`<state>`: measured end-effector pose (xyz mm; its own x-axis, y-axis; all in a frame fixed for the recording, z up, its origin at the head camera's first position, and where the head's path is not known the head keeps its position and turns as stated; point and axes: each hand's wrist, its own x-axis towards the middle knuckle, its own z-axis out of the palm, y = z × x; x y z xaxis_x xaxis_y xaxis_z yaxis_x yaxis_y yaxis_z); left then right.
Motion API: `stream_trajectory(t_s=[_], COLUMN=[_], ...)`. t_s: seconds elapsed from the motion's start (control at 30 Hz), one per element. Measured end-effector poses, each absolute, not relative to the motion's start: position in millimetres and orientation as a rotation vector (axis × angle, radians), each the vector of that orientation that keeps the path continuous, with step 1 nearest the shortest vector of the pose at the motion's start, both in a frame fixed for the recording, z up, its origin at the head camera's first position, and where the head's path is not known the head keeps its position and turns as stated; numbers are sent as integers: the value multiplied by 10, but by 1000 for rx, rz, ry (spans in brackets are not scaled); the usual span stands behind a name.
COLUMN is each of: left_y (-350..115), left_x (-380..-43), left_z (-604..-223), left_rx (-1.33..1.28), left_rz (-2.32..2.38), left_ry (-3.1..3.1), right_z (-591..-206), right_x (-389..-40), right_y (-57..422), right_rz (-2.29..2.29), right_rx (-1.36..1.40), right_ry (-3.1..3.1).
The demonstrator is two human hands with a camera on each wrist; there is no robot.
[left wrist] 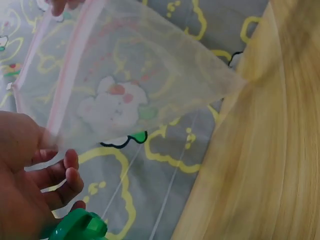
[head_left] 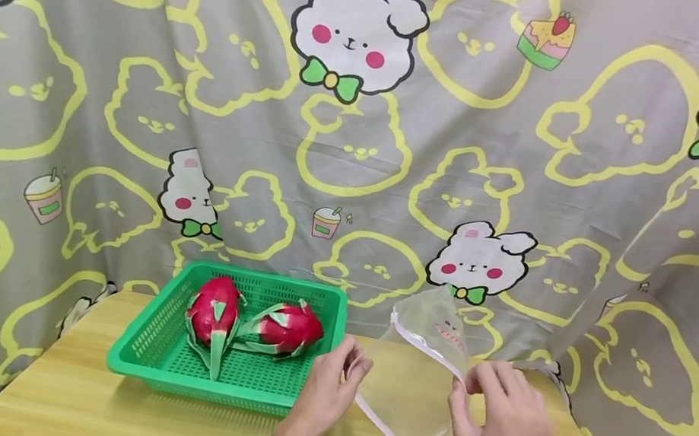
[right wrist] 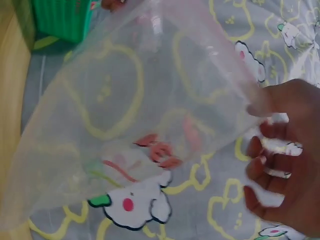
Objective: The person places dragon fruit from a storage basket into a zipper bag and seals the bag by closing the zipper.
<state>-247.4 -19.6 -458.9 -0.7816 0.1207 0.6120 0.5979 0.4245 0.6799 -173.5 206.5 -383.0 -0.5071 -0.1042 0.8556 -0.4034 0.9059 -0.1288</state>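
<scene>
A clear plastic zip bag (head_left: 406, 393) with pale pink-white zip strips is stretched between both hands above the table, its mouth spread apart. My left hand (head_left: 321, 387) pinches one side of the mouth, beside the basket. Opposite it, my right hand (head_left: 505, 425) pinches the other side between thumb and forefinger. In the left wrist view the bag (left wrist: 150, 65) looks flat and see-through, with faint red print. The right wrist view shows red print on the bag (right wrist: 160, 150) and the other fingers of the right hand (right wrist: 295, 160) loosely bent.
Left of the bag stands a green plastic basket (head_left: 204, 383) on the wooden table (head_left: 64, 386). Two red dragon fruits lie in it, one upright-looking (head_left: 215, 307) and one on its side (head_left: 296, 329). A grey patterned curtain (head_left: 361, 150) hangs behind and at both sides.
</scene>
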Motion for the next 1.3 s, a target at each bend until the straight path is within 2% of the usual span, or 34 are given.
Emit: stream_trajectory(t_s=[0.17, 0.47, 0.8, 1.3], left_y=[-170, -179, -158, -144], left_x=[-2475, -2525, -2647, -2596], left_z=[-4606, -4603, -4644, -4614], left_rx=[-568, -464, -512, -510], left_rz=[-1174, -829, -820, -873], left_ry=[-2219, -2179, -2224, -2320], right_z=[-3870, -3768, -3641, -3813], right_x=[-1840, -1835, -1833, -2053], right_y=[2069, 2148, 2198, 2143], right_rz=[383, 369, 365, 457], right_rx=[455, 445, 480, 382], right_ry=[-2036, -1925, -1919, -1999])
